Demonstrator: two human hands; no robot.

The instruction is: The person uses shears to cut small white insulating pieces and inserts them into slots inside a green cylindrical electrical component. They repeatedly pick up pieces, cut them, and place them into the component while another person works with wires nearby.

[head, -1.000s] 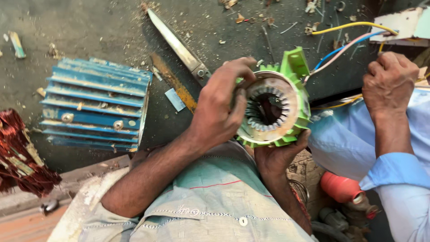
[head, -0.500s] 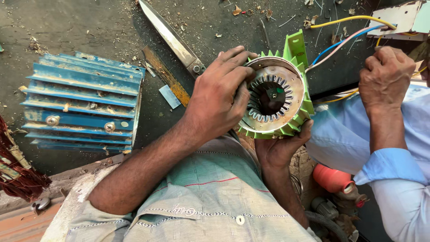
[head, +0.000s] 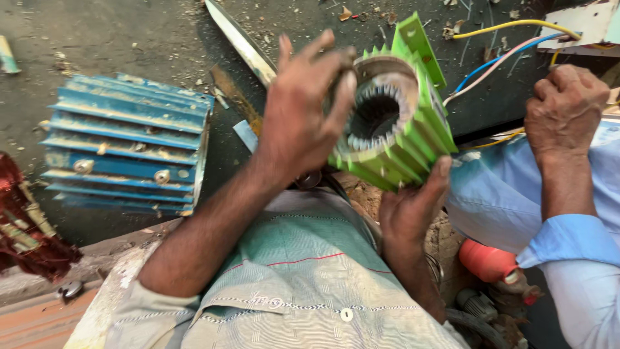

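Observation:
I hold a green finned motor housing (head: 413, 129) with a toothed steel core inside its round opening, lifted in front of my chest. My left hand (head: 303, 113) lies over its open face, with the fingers curled on the metal rim. Beneath it, my right hand (head: 413, 207) supports the fins, thumb pressed against the side. The housing is tilted, its bore facing left towards my left palm. The far face is hidden.
A blue finned housing (head: 123, 152) lies on the dirty floor at left, with a dark red copper winding (head: 26, 232) beside it. A long metal blade (head: 242, 42) lies behind. Another person in a blue sleeve rests a hand (head: 565, 103) at right near coloured wires (head: 510, 39). An orange cylinder (head: 487, 258) sits lower right.
The green housing has tipped so its fins show on the right and it appears larger. My left hand slid across the open face; my right hand shifted under the fins.

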